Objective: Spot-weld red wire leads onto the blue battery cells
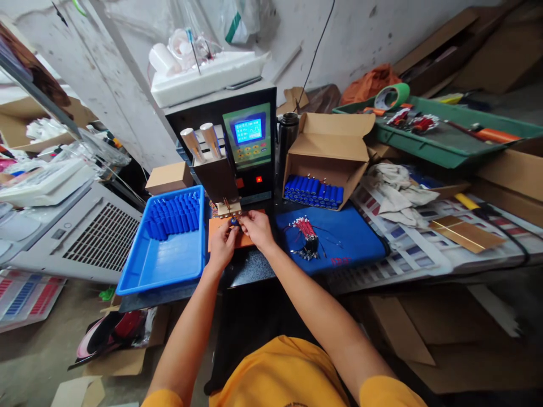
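Observation:
Both hands meet under the head of a spot welding machine with a lit blue screen. My left hand is closed on a blue cylindrical battery cell, seen end-on between the hands. From the right, my right hand pinches close to the cell's end; its fingertips hide what they hold. Beneath them lies an orange board. A blue tray with rows of blue cells stands to the left. Red and black wire leads lie on a blue mat to the right.
An open cardboard box of blue cells stands behind the mat. Further right are a green tray with tape and wires, and white cloths. A small closed carton sits behind the blue tray. A dark flask stands beside the machine.

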The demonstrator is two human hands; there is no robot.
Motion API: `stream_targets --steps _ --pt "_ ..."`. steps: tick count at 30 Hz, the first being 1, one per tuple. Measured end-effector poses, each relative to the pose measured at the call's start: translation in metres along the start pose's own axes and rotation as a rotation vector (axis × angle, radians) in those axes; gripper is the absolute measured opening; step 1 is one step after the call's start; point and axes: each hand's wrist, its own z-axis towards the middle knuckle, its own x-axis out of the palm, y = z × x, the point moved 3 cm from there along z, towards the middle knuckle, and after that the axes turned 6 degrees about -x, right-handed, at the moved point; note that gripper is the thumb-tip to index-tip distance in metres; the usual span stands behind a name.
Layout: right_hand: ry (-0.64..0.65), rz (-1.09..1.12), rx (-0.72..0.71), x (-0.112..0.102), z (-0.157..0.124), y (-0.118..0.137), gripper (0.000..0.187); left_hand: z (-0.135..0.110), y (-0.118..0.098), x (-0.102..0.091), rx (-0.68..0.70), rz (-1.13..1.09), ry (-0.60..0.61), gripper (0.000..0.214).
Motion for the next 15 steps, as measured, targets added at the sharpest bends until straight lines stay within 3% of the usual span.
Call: stream_targets --steps 8,15 --pt "-0.018 -0.203 -0.038 -0.0023 0.0027 -0.0033 0.025 0.0002 0.0067 0.0009 0.009 0.075 -0.028 0.026" --pt "-0.017 -0.227 -0.040 -0.0027 0.0035 -0.0046 0.025 -0.0014 0.0039 0.0014 0.002 0.072 -0.028 0.027"
